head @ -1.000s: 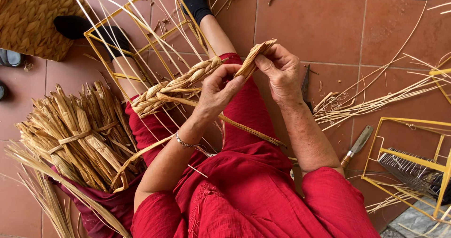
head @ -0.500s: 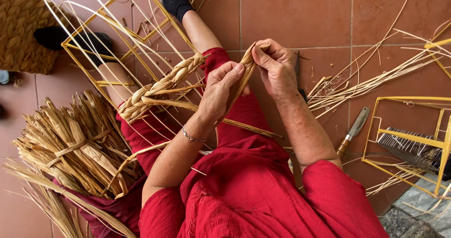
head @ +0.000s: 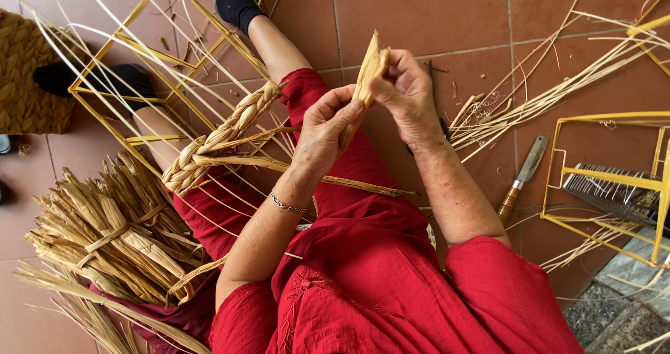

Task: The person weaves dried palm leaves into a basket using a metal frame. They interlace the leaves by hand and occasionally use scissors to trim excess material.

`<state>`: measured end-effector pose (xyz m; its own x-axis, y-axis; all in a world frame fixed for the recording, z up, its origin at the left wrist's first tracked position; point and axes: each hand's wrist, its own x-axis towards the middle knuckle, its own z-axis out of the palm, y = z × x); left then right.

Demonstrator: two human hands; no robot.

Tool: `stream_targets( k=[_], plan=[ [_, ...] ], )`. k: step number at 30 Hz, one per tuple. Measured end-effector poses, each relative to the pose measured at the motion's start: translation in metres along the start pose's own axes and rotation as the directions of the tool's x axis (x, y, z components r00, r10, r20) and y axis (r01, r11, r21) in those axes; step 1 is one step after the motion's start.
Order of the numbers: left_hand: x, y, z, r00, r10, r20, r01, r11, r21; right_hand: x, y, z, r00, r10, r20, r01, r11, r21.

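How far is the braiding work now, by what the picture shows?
Done: a short plaited length lies over the yellow frame. In hand: left hand and right hand pinch one dry leaf strip. Left: the tied bundle looks unused.

Both forearms are bare below red sleeves and reach forward over the lap, converging so that the hands meet in front of the body. The left hand (head: 326, 125) is raised with its wrist bent, a thin bracelet around it, and its fingers curled in a pinch with the thumb toward the other hand. The right hand (head: 407, 92) sits just beside and slightly higher, its fingers folded closed and its knuckles turned outward.
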<state>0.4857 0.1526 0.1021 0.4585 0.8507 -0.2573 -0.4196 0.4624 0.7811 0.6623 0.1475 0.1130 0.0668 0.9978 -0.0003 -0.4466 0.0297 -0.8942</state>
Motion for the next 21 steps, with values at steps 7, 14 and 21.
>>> stream_targets(
  k=[7,14,21],
  plan=[
    [0.001,-0.016,0.000,0.998,0.056,-0.019,-0.053,0.991,0.123,-0.008,0.010,-0.016,0.997,-0.055,-0.048,0.044,0.979,-0.201],
    [0.008,-0.019,-0.007,0.997,0.071,-0.002,-0.066,0.936,0.345,-0.006,0.026,-0.048,0.997,0.028,0.072,-0.019,0.994,-0.110],
    [0.023,-0.020,-0.015,0.998,0.057,-0.025,-0.054,0.992,0.111,-0.035,0.084,-0.106,0.940,0.144,-0.308,-0.339,0.332,-0.880]
  ],
)
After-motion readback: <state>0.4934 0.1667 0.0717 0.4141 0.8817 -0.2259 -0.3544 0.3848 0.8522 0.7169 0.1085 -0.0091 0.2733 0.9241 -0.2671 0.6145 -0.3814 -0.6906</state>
